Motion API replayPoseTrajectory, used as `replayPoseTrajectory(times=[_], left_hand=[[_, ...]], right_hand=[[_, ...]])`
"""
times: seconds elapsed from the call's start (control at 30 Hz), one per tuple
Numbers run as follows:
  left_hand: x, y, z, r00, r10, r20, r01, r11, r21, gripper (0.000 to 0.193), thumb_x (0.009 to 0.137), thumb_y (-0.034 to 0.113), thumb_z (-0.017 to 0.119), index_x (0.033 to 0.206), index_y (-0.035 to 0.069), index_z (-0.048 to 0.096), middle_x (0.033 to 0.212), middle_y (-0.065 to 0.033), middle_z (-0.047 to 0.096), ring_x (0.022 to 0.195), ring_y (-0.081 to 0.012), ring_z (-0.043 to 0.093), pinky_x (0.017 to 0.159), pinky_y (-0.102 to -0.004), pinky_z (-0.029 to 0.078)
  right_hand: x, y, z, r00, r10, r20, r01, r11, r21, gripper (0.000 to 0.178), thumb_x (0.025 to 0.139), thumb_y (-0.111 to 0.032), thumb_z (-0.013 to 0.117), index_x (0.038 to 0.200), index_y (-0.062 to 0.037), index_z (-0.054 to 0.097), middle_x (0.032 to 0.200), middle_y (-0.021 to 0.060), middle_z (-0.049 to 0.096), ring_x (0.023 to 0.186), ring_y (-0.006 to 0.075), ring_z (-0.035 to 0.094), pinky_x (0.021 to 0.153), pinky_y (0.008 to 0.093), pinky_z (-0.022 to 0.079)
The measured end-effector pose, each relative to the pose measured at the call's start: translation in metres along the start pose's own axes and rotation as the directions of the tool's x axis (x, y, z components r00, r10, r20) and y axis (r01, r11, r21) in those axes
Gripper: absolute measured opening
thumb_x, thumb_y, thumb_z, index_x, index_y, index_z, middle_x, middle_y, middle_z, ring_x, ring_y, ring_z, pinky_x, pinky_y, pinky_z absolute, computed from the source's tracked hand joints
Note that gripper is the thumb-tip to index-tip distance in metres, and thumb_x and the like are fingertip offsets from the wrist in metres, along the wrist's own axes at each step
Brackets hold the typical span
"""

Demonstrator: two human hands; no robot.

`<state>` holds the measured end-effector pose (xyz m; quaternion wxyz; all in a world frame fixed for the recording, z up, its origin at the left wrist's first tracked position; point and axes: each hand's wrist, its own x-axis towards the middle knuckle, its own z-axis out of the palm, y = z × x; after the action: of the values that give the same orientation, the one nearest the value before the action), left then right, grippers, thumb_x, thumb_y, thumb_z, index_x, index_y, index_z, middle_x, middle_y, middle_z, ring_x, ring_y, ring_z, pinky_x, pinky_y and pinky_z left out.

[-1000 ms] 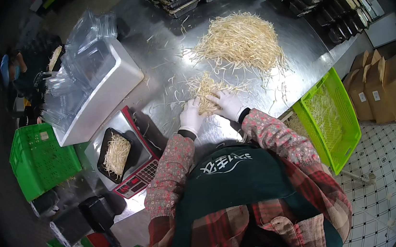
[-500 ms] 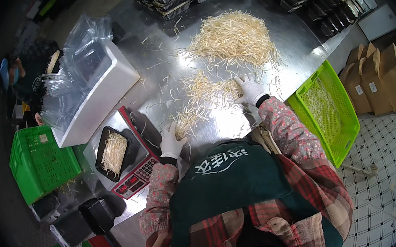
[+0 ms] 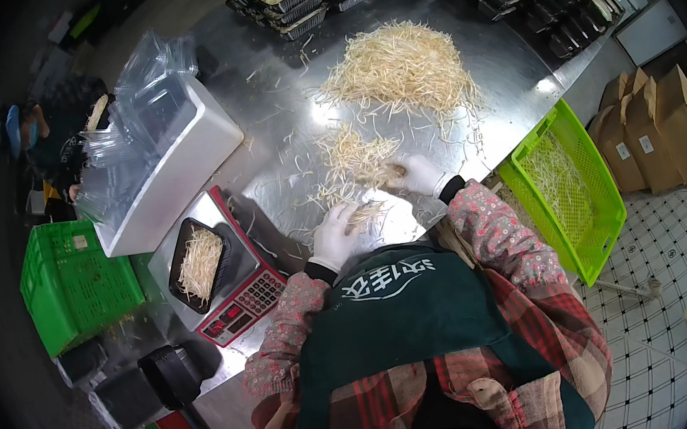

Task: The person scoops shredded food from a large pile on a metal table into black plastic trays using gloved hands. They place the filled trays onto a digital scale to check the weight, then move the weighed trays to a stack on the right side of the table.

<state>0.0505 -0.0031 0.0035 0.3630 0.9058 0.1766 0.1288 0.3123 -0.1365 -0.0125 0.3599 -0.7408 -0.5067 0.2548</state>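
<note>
Both my hands wear white gloves and work at a small loose heap of bean sprouts (image 3: 354,153) on the steel table. Curled fingers of my left hand (image 3: 336,236) close on sprouts at the heap's near edge. On its right side, my right hand (image 3: 421,177) grips more of the sprouts, its fingertips partly hidden among them. Farther back lies a bigger pile of bean sprouts (image 3: 403,66). To the left, a black tray (image 3: 220,269) holding sprouts rests on a red digital scale (image 3: 246,307).
A white foam box (image 3: 179,165) with clear plastic lids stands at the left, beside a green crate (image 3: 78,280). Stacked sprout trays (image 3: 292,6) line the table's far side. At the right are a lime-green basket (image 3: 606,241) and brown paper bags (image 3: 662,135).
My left hand has moved right, away from the scale, and my right hand has shifted left and nearer. They are closer together, with the loose sprouts drawn in between and the fingers more curled.
</note>
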Motion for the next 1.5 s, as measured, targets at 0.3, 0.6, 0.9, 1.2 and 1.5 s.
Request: replayPoseTrajectory(times=[0.3,0.6,0.9,1.2,1.5], left_hand=[[-0.029,-0.001,-0.027,0.994,-0.111,-0.014,0.111,0.989,0.093,0.054,0.078,0.021,0.076,0.128,0.009,0.059,0.131,-0.0126,0.057,0.119,-0.0302,0.057,0.097,-0.0359,0.049],[-0.06,-0.013,-0.04,0.965,-0.235,-0.118,0.239,0.971,0.021,0.052,0.078,0.022,0.076,0.127,0.013,0.061,0.131,-0.0116,0.057,0.117,-0.0301,0.058,0.095,-0.0369,0.05],[-0.041,-0.021,-0.027,0.982,-0.169,-0.08,0.171,0.985,0.019,0.046,0.08,0.021,0.074,0.123,0.008,0.062,0.128,-0.0117,0.06,0.117,-0.0297,0.059,0.097,-0.0353,0.049],[-0.019,-0.011,-0.002,0.988,-0.127,0.093,0.116,0.987,0.115,0.065,0.074,0.023,0.077,0.133,0.009,0.054,0.144,-0.0121,0.044,0.12,-0.0316,0.055,0.094,-0.0393,0.05],[0.031,-0.013,0.024,0.977,-0.177,0.123,0.12,0.92,0.373,0.069,0.074,0.031,0.079,0.135,0.011,0.053,0.125,-0.0117,0.056,0.108,-0.0315,0.061,0.084,-0.0415,0.054]], right_hand=[[0.088,-0.029,0.011,0.984,-0.052,0.173,0.137,0.838,-0.527,0.084,0.073,-0.029,0.08,0.146,-0.0212,0.041,0.148,0.0092,0.043,0.132,0.0358,0.044,0.104,0.0445,0.044],[0.081,0.027,-0.018,0.941,0.136,0.309,0.066,0.824,-0.562,0.09,0.066,-0.035,0.084,0.145,-0.0173,0.045,0.149,0.0097,0.043,0.131,0.0358,0.044,0.106,0.0418,0.041],[0.047,0.038,-0.034,0.954,0.189,-0.232,-0.22,0.968,-0.118,0.027,0.08,-0.024,0.077,0.094,-0.0021,0.071,0.082,0.0166,0.069,0.076,0.0287,0.067,0.072,0.0366,0.053],[0.008,-0.029,-0.032,0.975,0.15,-0.163,-0.171,0.977,-0.128,0.028,0.083,-0.028,0.072,0.1,-0.0056,0.073,0.083,0.017,0.07,0.077,0.0333,0.069,0.072,0.0392,0.054],[-0.025,-0.036,0.045,1.0,0.024,0.0,-0.02,0.849,-0.528,0.063,0.077,-0.032,0.076,0.132,-0.0107,0.055,0.124,0.0188,0.059,0.105,0.0346,0.062,0.089,0.0412,0.051]])
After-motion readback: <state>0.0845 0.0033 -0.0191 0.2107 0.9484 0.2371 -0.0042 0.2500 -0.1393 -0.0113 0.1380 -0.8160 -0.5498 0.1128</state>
